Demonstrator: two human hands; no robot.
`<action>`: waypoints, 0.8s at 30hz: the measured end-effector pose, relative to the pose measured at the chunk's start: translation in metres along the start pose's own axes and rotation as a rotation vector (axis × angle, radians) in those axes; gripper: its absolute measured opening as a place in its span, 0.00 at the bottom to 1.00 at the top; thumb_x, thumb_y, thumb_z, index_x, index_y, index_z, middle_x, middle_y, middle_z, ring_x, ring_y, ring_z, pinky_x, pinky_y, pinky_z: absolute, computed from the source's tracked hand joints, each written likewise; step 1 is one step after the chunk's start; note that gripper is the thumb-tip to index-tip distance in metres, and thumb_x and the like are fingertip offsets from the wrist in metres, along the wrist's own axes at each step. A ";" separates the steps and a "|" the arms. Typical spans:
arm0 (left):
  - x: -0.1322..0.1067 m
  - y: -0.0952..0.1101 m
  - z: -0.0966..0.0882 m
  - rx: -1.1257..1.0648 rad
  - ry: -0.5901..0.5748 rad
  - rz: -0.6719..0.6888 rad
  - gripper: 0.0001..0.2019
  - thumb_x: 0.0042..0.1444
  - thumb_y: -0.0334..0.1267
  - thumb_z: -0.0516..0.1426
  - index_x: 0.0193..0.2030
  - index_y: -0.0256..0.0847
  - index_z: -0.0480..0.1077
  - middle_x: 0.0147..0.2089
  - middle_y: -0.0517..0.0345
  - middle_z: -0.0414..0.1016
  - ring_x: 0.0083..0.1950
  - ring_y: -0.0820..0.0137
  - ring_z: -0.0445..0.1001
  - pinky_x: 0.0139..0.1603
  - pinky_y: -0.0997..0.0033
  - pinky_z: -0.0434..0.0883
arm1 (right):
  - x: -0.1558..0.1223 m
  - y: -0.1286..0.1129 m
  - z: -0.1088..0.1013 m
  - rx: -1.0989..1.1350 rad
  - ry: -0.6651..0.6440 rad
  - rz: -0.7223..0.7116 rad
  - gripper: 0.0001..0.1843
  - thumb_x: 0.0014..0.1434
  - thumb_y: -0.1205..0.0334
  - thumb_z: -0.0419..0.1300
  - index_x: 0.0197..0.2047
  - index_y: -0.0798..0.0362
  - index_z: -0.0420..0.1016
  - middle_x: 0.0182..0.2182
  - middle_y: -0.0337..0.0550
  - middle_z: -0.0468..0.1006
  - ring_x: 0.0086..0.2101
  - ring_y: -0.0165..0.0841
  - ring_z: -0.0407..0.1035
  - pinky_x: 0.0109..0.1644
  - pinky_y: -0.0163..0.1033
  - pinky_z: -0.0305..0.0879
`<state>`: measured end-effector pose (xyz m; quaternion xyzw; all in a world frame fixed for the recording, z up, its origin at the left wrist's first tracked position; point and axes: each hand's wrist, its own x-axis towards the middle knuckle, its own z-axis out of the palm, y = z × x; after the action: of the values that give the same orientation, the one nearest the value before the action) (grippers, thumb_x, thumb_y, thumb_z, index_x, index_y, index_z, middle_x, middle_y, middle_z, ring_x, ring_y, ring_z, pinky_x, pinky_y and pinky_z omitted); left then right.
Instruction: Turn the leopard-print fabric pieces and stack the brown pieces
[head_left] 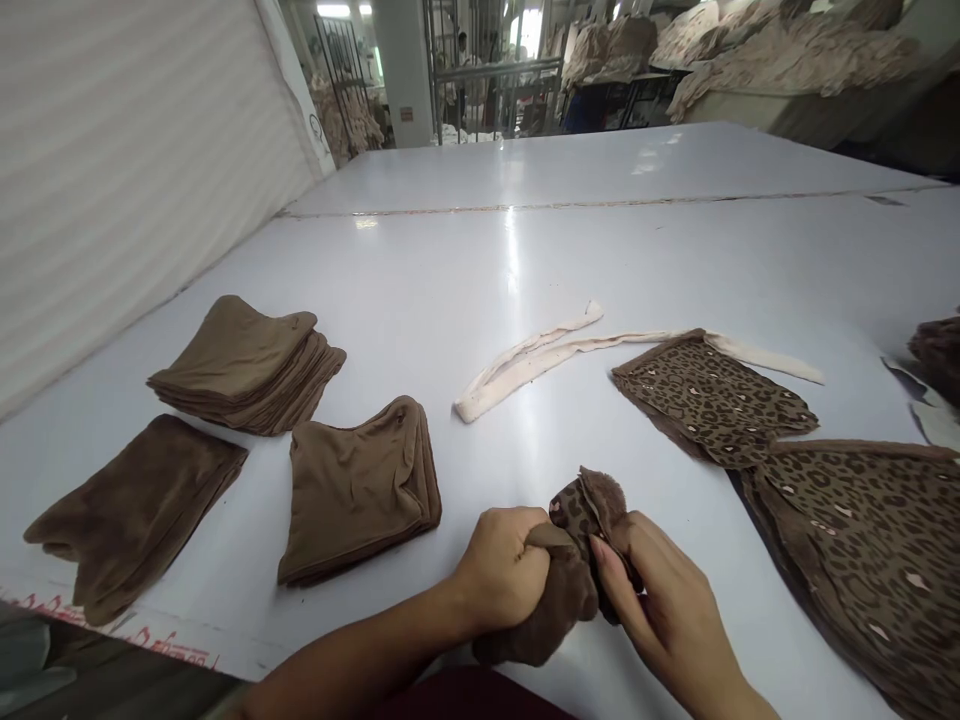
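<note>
My left hand (504,565) is closed in a fist around a bunched brown plush fabric piece (544,610). Opposite it, my right hand (671,600) pinches a leopard-print fabric piece (574,510) with fuzzy brown backing. The two bunched parts meet between my hands, just above the table's near edge; whether they are joined I cannot tell. Left of my hands sits a small stack of brown fabric pieces (360,485). To the right lie leopard-print stacks (712,400), one overlapping a larger leopard-print pile (870,540).
A taller brown stack (240,350) and a plush brown stack (142,500) lie at left on the white table (450,260). A cream fabric strip (517,375) runs across the middle. White layered material (135,150) rises along the left side. Fabric heaps (810,55) stand behind.
</note>
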<state>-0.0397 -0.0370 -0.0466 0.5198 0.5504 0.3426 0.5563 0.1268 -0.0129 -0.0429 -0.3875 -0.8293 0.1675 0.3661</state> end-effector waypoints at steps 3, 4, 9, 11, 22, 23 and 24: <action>-0.004 -0.007 -0.004 -0.394 -0.248 -0.144 0.07 0.38 0.29 0.49 0.17 0.40 0.52 0.17 0.67 0.50 0.19 0.80 0.49 0.18 0.77 0.48 | 0.004 0.020 -0.007 -0.104 0.050 -0.190 0.11 0.57 0.74 0.54 0.28 0.50 0.59 0.22 0.37 0.60 0.24 0.31 0.54 0.27 0.36 0.52; -0.005 -0.009 -0.008 -0.489 -0.340 -0.165 0.07 0.36 0.30 0.50 0.16 0.39 0.52 0.16 0.67 0.49 0.18 0.81 0.49 0.18 0.77 0.47 | 0.006 0.025 -0.008 -0.091 0.046 -0.198 0.11 0.57 0.73 0.54 0.27 0.50 0.59 0.22 0.37 0.61 0.25 0.31 0.55 0.27 0.37 0.52; -0.003 -0.012 -0.022 -0.569 -0.399 -0.186 0.04 0.31 0.29 0.52 0.14 0.37 0.58 0.15 0.65 0.55 0.18 0.80 0.53 0.19 0.78 0.51 | 0.011 0.022 -0.003 -0.002 -0.028 -0.020 0.11 0.62 0.69 0.49 0.28 0.50 0.59 0.22 0.35 0.62 0.22 0.29 0.59 0.25 0.33 0.58; 0.002 -0.013 -0.021 -0.560 -0.318 -0.192 0.02 0.31 0.29 0.52 0.16 0.36 0.60 0.16 0.65 0.58 0.19 0.79 0.56 0.20 0.77 0.53 | 0.008 0.014 -0.001 0.051 -0.060 0.122 0.09 0.65 0.67 0.46 0.33 0.50 0.59 0.22 0.34 0.63 0.22 0.27 0.61 0.23 0.30 0.61; -0.001 -0.001 -0.013 -0.177 0.121 -0.143 0.07 0.41 0.33 0.50 0.30 0.39 0.62 0.27 0.62 0.63 0.31 0.71 0.62 0.34 0.70 0.61 | -0.010 0.000 0.009 0.180 -0.094 0.339 0.16 0.64 0.60 0.48 0.25 0.51 0.63 0.23 0.38 0.66 0.26 0.32 0.64 0.30 0.35 0.61; -0.004 0.005 -0.013 0.011 0.252 -0.018 0.07 0.44 0.34 0.51 0.32 0.40 0.62 0.30 0.60 0.64 0.34 0.70 0.62 0.38 0.68 0.62 | -0.009 -0.001 0.009 0.185 -0.083 0.326 0.16 0.64 0.60 0.48 0.25 0.51 0.63 0.22 0.38 0.66 0.25 0.32 0.64 0.30 0.35 0.61; -0.007 0.009 -0.014 0.209 0.328 0.109 0.07 0.46 0.37 0.52 0.33 0.40 0.62 0.32 0.59 0.65 0.36 0.68 0.63 0.41 0.66 0.62 | -0.009 -0.003 0.009 0.205 -0.084 0.302 0.15 0.64 0.61 0.49 0.25 0.51 0.63 0.22 0.38 0.66 0.25 0.32 0.64 0.30 0.36 0.62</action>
<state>-0.0524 -0.0393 -0.0340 0.5408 0.6373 0.3935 0.3828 0.1225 -0.0215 -0.0509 -0.4610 -0.7549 0.3201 0.3394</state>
